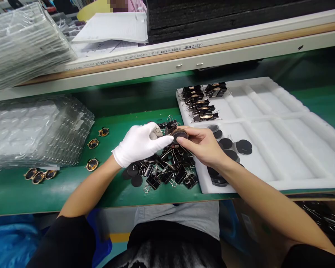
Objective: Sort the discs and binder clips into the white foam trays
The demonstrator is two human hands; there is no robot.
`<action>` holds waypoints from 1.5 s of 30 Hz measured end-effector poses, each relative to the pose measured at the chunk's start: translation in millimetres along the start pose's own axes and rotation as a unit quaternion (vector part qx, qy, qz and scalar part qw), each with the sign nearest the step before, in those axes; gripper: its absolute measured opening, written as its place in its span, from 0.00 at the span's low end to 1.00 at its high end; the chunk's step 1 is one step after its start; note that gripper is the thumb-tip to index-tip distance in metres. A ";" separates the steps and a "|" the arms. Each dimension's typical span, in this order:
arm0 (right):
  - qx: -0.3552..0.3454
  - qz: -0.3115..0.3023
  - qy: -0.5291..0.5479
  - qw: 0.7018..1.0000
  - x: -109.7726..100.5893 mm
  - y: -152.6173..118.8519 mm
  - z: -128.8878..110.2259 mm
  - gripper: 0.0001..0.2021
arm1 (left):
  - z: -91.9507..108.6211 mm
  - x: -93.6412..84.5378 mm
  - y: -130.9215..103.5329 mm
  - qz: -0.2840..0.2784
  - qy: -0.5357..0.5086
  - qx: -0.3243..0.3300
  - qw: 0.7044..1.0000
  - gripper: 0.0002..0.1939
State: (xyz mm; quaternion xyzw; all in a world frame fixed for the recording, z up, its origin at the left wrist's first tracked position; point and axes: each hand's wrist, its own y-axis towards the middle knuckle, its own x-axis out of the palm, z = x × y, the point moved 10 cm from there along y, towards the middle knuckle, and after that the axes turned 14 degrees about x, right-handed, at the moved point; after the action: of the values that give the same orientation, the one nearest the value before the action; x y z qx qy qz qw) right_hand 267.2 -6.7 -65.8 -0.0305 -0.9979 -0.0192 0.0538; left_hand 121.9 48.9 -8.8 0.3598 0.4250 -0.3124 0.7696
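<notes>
Above a heap of black binder clips (167, 175), my two hands meet. My left hand (142, 143), in a white glove with greyish fingertips, is closed around a binder clip (171, 127) whose wire handles stick up. Bare, my right hand (205, 145) pinches a gold-rimmed round piece (180, 133) with a black disc (179, 138) on its face. The left thumb touches the disc's edge. Fingers partly hide where the clip and the round piece meet. Loose black discs (136, 180) lie beside the heap, below the gloved hand.
A white foam tray (270, 149) at right holds clipped round pieces (202, 108) and loose dark discs (244, 147). Gold-rimmed round pieces (92, 164) lie on the green table (106, 193) at left. Stacked clear plastic trays (36, 130) stand beyond them. A shelf (162, 70) runs across the back.
</notes>
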 end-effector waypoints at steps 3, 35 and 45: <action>0.005 -0.008 -0.002 1.000 1.6 -0.3 -0.1 0.11 | 2.5 0.4 0.8 0.010 0.015 0.019 1.000 0.25; -0.043 -0.080 -0.272 0.958 -2.9 -6.9 -11.7 0.11 | 17.1 8.4 -5.0 0.014 -0.039 0.154 0.987 0.23; -0.472 0.078 -0.565 0.672 31.5 -60.8 -61.9 0.14 | 1.8 49.5 -15.1 -0.101 -0.376 -0.106 0.915 0.31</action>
State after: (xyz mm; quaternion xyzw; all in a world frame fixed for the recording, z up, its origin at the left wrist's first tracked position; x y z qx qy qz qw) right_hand 238.7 -68.1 -3.0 -0.1344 -0.6898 -0.4621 -0.5409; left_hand 132.7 30.5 -56.0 0.0876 0.1692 -0.4535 0.8707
